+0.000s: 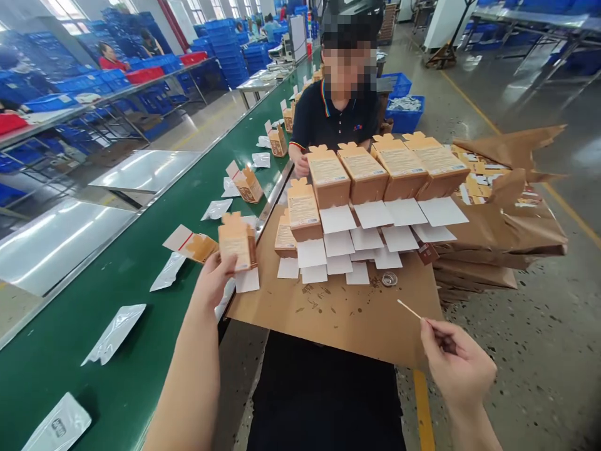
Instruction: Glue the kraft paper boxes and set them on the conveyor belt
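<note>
My left hand point(213, 279) is closed on a small brown carton point(238, 241) with its white flap hanging down, held over the edge of the green conveyor belt point(141, 326). My right hand point(455, 360) pinches a thin wooden stick point(409, 309) above the near corner of a brown cardboard sheet point(328, 313). On that sheet stand several more brown cartons point(366, 172) in rows, white flaps point(370, 238) laid out toward me. A small round lid point(389, 279) lies beside the flaps.
A person in a dark polo point(335, 119) sits across from me. Silver pouches point(115, 332) and open cartons point(246, 183) lie along the belt. Stacks of brown paper point(507, 232) sit at right. Blue crates point(225, 50) and other workers fill the left background.
</note>
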